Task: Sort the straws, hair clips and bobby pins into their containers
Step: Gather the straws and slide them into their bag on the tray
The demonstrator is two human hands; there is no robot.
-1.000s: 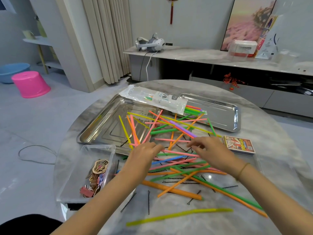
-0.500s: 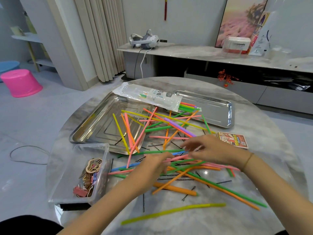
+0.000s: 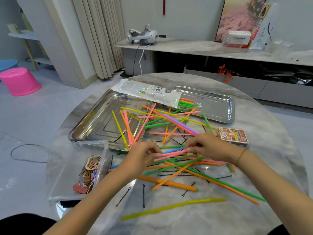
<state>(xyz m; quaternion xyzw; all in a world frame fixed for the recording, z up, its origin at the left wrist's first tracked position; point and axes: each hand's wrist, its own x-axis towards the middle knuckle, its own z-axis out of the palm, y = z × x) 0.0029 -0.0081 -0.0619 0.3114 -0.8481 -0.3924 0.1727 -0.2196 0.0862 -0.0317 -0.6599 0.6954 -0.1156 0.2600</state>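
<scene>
Straws (image 3: 167, 182): roughly thirty loose, exact count unclear. Bobby pins (image 3: 143, 195): a dozen-odd on the surface (image 3: 203, 223).
Two trays: large tray (image 3: 101, 126) holds several straws and one pin. Small tray (image 3: 216, 106) lies under a packet (image 3: 149, 92) end.
Clear box (image 3: 91, 143): hair clips (image 3: 91, 168).
Left hand (image 3: 144, 155), right hand (image 3: 208, 146): each grip pinches pink straws (image 3: 174, 152) mid-pile.
Half a second ago the left hand was lower.

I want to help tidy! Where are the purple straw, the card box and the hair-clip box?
purple straw (image 3: 181, 124): head view, its middle.
card box (image 3: 232, 136): head view, printed top.
hair-clip box (image 3: 89, 142): head view, far rim.
</scene>
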